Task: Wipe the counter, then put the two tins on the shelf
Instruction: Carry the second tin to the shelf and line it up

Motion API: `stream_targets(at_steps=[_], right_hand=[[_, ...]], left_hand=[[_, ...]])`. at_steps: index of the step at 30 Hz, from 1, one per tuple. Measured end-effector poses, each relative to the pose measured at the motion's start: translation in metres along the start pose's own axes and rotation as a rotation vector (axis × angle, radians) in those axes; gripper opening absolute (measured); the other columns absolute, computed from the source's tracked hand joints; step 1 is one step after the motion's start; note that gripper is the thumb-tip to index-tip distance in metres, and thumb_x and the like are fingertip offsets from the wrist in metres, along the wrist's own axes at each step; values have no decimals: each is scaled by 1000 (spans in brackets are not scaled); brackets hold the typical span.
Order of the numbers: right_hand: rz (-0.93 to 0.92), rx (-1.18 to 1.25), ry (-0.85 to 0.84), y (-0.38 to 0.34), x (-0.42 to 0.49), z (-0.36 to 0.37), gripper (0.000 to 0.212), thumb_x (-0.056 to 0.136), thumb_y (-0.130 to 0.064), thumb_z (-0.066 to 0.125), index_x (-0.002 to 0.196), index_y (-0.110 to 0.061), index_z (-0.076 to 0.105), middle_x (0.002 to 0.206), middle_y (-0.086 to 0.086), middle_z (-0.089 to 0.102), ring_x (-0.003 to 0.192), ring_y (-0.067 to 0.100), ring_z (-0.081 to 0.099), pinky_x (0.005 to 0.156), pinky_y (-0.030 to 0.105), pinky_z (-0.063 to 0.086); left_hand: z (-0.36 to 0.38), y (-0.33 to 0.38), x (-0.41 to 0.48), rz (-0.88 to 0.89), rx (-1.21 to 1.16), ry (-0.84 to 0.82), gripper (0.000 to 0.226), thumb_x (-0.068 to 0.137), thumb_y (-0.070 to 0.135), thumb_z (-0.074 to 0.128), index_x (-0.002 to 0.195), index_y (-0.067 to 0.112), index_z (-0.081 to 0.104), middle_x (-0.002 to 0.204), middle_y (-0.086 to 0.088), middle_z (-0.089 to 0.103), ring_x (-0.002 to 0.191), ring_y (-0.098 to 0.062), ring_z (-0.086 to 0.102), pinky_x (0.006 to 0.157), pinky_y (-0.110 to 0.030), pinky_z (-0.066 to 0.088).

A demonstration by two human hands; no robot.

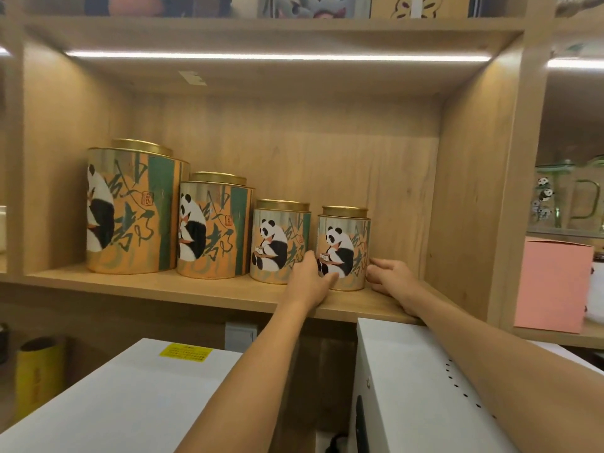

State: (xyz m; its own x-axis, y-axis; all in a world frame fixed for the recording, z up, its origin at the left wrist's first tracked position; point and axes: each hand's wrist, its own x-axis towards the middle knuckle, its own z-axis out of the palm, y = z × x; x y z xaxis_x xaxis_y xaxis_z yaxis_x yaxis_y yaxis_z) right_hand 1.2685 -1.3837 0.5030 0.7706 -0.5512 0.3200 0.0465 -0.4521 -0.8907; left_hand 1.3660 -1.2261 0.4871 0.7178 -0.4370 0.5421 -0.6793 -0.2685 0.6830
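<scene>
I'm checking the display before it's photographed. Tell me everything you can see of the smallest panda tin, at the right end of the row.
The smallest tin is an upright cylinder, looks like metal, with a gold lid, seated-panda artwork and dark calligraphy on orange and green. It stands on the wooden shelf, rightmost of four. The left hand touches its lower left; the right hand is at its right side.
</scene>
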Motion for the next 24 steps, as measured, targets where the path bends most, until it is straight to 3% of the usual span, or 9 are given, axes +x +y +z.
stream_targets(at_steps=[2,5,7,15,24], right_hand=[[76,131,43,-2,1,-2,27,101,-13,49,124,-6,63,122,16,67,104,21,66,86,30,55],[102,147,-7,-2,3,-2,36,100,-13,52,134,-2,56,118,10,65,111,24,63,97,34,52],[96,128,-38,-2,2,-1,39,99,-12,52,137,-4,54,119,9,65,112,23,61,97,31,51],[46,-142,-159,-3,-2,-1,55,96,-5,48,149,-17,41,150,2,49,135,22,45,118,42,35],[39,-177,-160,-4,-2,-1,60,93,3,46,149,-19,41,154,-1,45,142,21,39,120,43,29]], left_hand=[[-2,0,-1,-6,-7,26,54,91,33,67,135,9,47,134,-10,59,124,-25,55,85,-27,43],[-3,-1,1,12,14,4,48,92,33,65,132,10,52,131,-9,62,121,-23,57,89,-29,46],[-4,0,2,29,24,-23,46,92,32,65,131,10,54,129,-8,64,119,-23,58,92,-31,47],[-8,-1,1,40,20,-43,39,94,27,62,128,10,57,127,-8,65,118,-24,59,97,-36,48],[-8,-1,1,26,18,-35,33,94,20,61,126,10,58,123,-8,66,116,-25,60,97,-35,48]])
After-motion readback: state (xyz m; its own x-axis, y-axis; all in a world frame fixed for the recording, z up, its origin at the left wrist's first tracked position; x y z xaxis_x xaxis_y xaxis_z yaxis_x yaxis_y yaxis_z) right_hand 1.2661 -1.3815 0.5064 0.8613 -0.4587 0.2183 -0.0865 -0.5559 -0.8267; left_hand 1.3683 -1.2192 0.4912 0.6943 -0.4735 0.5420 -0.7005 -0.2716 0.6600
